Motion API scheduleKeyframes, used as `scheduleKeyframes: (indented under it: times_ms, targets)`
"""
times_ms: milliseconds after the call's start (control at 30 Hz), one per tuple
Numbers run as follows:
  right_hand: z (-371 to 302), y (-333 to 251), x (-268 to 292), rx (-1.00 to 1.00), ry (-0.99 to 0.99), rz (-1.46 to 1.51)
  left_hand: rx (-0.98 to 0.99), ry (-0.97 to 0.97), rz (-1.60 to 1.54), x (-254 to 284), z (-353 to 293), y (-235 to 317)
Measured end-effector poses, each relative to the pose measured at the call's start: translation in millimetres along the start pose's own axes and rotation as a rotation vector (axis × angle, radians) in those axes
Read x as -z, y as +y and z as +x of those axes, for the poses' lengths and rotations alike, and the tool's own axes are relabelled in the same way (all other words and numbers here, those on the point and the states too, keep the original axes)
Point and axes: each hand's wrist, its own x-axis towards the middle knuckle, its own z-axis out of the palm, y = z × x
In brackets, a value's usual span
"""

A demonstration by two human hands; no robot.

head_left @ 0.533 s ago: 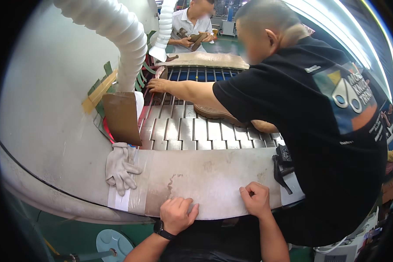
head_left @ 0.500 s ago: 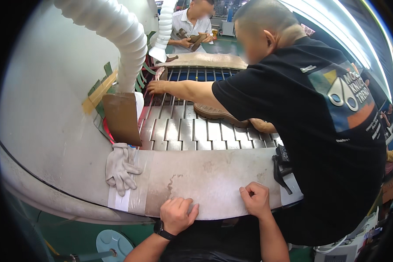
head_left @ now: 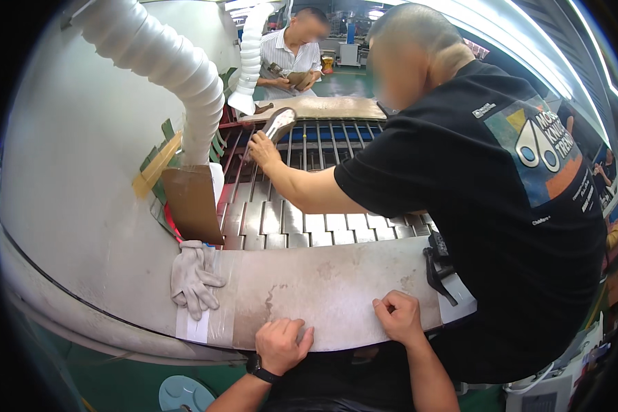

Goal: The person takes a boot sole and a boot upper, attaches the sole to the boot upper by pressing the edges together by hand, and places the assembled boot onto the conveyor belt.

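Note:
My left hand [head_left: 281, 345] rests on the near edge of a worn, pale padded ledge [head_left: 329, 281]. Its fingers are curled in, and I see nothing in them. Also loosely closed, my right hand [head_left: 399, 316] lies on the same ledge further right, with no object in it. A dark watch [head_left: 261, 369] is strapped round my left wrist. Beyond the ledge, a co-worker's hand [head_left: 264, 152] holds a shoe-shaped piece [head_left: 279, 124] with a pale face above the rollers. That co-worker's other hand is hidden.
A grey glove [head_left: 195, 278] lies at the ledge's left end, a black tool [head_left: 437, 275] at its right. Metal slats [head_left: 288, 221] lead to rollers [head_left: 333, 141]. A white hose [head_left: 161, 62] hangs beside a brown board [head_left: 193, 204]. Another person [head_left: 299, 58] handles a brown shoe piece opposite.
The co-worker's outstretched hand has moved slightly right, and the shoe-shaped piece is raised and turned. The brown sole over the slats no longer shows. My hands keep their places on the ledge.

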Motion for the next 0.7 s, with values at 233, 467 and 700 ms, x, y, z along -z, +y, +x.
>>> scheduleKeyframes:
  times_ms: [233,467,700]
  targets:
    - [0,-2,0,0.022,-0.004,-0.022,0.003,-0.009,0.002,1,0,-1]
    - [-5,7,2,0.009,0.021,-0.096,-0.034,0.008,-0.04,-4,6,2]
    - [-2,5,1,0.039,0.003,-0.054,0.011,0.019,-0.024,-9,-4,-1]
